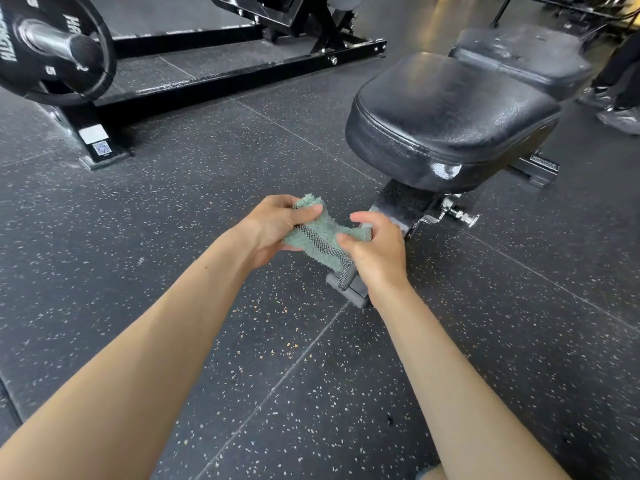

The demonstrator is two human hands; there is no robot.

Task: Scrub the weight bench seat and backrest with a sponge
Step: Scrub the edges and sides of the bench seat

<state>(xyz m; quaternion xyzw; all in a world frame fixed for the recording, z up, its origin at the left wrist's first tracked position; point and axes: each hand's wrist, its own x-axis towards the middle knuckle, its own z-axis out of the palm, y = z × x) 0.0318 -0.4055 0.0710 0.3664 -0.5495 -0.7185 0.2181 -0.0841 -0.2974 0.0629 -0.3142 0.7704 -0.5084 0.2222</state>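
Both hands gripped a flat green sponge cloth with a dark mesh stripe (320, 237), held stretched between them above the speckled black rubber floor (173, 209). The left hand (273, 225) pinched its far end, and the right hand (375, 249) pinched its near end. The black padded bench seat (450, 112) stood just beyond, with the backrest (519, 53) behind it.
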